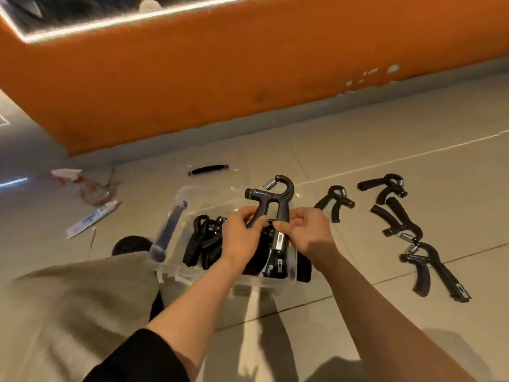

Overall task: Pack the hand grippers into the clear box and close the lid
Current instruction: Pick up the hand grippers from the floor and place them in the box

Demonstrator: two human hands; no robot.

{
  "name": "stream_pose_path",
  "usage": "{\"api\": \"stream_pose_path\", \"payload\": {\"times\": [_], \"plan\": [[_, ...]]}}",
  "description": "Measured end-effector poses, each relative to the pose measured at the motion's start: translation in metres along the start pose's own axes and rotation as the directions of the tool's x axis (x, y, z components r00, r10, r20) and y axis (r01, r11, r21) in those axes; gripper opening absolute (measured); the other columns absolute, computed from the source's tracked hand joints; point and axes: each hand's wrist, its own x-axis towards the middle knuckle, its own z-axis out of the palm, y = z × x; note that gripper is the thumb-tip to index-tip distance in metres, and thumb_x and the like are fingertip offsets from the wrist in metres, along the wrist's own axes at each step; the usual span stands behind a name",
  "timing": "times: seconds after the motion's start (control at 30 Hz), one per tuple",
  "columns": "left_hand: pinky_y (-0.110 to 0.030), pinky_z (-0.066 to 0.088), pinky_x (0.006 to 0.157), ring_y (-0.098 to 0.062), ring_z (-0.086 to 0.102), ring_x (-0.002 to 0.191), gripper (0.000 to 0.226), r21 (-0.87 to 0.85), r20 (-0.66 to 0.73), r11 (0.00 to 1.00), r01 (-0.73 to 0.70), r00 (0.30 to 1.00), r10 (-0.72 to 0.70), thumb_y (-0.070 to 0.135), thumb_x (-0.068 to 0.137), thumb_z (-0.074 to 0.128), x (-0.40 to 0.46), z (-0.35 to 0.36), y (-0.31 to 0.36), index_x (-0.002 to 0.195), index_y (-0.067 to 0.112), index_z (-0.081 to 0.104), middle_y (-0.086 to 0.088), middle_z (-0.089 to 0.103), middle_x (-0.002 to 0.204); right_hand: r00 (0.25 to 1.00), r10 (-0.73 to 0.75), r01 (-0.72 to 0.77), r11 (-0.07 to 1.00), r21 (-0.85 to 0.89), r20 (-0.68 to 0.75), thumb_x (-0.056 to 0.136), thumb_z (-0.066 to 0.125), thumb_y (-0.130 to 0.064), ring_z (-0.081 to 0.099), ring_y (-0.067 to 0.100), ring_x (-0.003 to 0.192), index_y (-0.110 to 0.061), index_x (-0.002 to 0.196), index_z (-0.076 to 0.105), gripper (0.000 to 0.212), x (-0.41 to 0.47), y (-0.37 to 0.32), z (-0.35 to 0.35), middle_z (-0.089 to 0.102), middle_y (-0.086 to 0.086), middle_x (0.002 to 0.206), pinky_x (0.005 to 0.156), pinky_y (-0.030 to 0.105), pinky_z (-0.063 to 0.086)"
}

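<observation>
No text can be read: pale markings on the held hand gripper (268,201) and print on the tube (92,219) on the floor are too blurred.

Clear box (176,267) top open; packed grippers (205,244) crowd floor.

— How many hand grippers are out on the floor?
— Four to the right of the box: one nearest it (334,202), one further back (385,187), one below that (396,221), and one closest to the person (432,270).
— And held?
— One hand gripper (271,198), between the left hand (242,237) and the right hand (305,230).
— Inside the clear box (176,268)?
— Several, overlapping; no exact count possible.
— Anything else?
— One spray bottle (82,186), one tube (92,219), one lid (212,168).
</observation>
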Motion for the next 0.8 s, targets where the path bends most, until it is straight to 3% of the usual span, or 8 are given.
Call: {"api": "stream_pose_path", "payload": {"times": [0.07, 0.2, 0.33, 0.47, 0.6, 0.7, 0.8], "plan": [[-0.028, 0.052, 0.081, -0.012, 0.064, 0.081, 0.013, 0.028, -0.030, 0.999, 0.031, 0.999, -0.031, 0.013, 0.088, 0.061, 0.002, -0.024, -0.015, 0.098, 0.011, 0.070, 0.002, 0.069, 0.084, 0.999, 0.009, -0.009, 1.000, -0.007, 0.043, 0.079, 0.074, -0.017, 0.060, 0.016, 0.058, -0.020, 0.065, 0.057, 0.022, 0.000, -0.007, 0.030, 0.060, -0.003, 0.055, 0.064, 0.034, 0.054], [-0.037, 0.054, 0.086, -0.016, 0.067, 0.088, 0.016, 0.055, -0.063, 0.992, 0.109, 0.992, -0.106, 0.016, 0.090, 0.059, 0.008, -0.060, -0.046, 0.101, 0.016, 0.070, 0.001, 0.072, 0.092, 0.987, 0.077, -0.085, 0.995, 0.052, 0.138, 0.081, 0.072, -0.013, 0.067, 0.031, 0.078, -0.004, 0.086, 0.064, 0.013, 0.000, -0.013, 0.078, 0.065, 0.016, 0.075, 0.078, 0.047, 0.057], [-0.037, 0.052, 0.092, -0.018, 0.065, 0.098, 0.025, -0.001, -0.098, 0.985, 0.171, 0.980, -0.170, 0.012, 0.094, 0.053, 0.020, -0.083, -0.066, 0.115, 0.013, 0.066, -0.004, 0.071, 0.106, 0.956, 0.080, -0.148, 0.963, 0.226, 0.282, 0.082, 0.070, -0.004, 0.067, 0.020, 0.079, -0.003, 0.110, 0.057, 0.031, 0.001, -0.016, 0.106, 0.068, 0.012, 0.089, 0.068, 0.032, 0.058], [-0.029, 0.049, 0.093, -0.015, 0.064, 0.101, 0.028, -0.028, -0.051, 0.985, 0.170, 0.984, -0.172, 0.014, 0.094, 0.051, 0.034, -0.101, -0.076, 0.120, 0.014, 0.064, -0.003, 0.070, 0.111, 0.946, 0.109, -0.203, 0.934, 0.294, 0.305, 0.079, 0.071, -0.001, 0.068, 0.014, 0.074, -0.008, 0.107, 0.056, 0.032, 0.011, -0.016, 0.132, 0.070, 0.007, 0.087, 0.058, 0.023, 0.054], [-0.039, 0.053, 0.093, -0.014, 0.066, 0.097, 0.030, -0.082, 0.024, 0.978, 0.192, 0.981, -0.191, 0.037, 0.083, 0.064, 0.044, -0.118, -0.081, 0.109, 0.024, 0.067, 0.002, 0.071, 0.101, 0.952, 0.087, -0.180, 0.933, 0.311, 0.292, 0.086, 0.058, 0.008, 0.065, 0.012, 0.063, -0.003, 0.104, 0.054, 0.021, 0.025, -0.016, 0.168, 0.067, 0.006, 0.075, 0.053, 0.018, 0.052], [-0.040, 0.055, 0.089, -0.016, 0.068, 0.088, 0.020, -0.054, 0.056, 0.974, 0.219, 0.975, -0.216, 0.013, 0.084, 0.066, 0.056, -0.133, -0.087, 0.102, 0.019, 0.070, -0.001, 0.071, 0.089, 0.939, 0.034, -0.131, 0.956, 0.264, 0.342, 0.083, 0.054, 0.017, 0.063, 0.003, 0.053, -0.005, 0.091, 0.060, 0.024, 0.030, -0.017, 0.186, 0.064, -0.007, 0.055, 0.051, 0.015, 0.051], [-0.041, 0.055, 0.088, -0.019, 0.066, 0.089, 0.024, 0.040, 0.051, 0.970, 0.239, 0.969, -0.241, 0.002, 0.086, 0.057, 0.067, -0.140, -0.098, 0.102, 0.015, 0.069, -0.003, 0.070, 0.089, 0.955, 0.056, -0.100, 0.985, 0.138, 0.292, 0.077, 0.059, 0.013, 0.068, 0.012, 0.076, -0.006, 0.101, 0.068, 0.033, 0.035, -0.014, 0.194, 0.071, 0.002, 0.081, 0.071, 0.024, 0.057]]}}
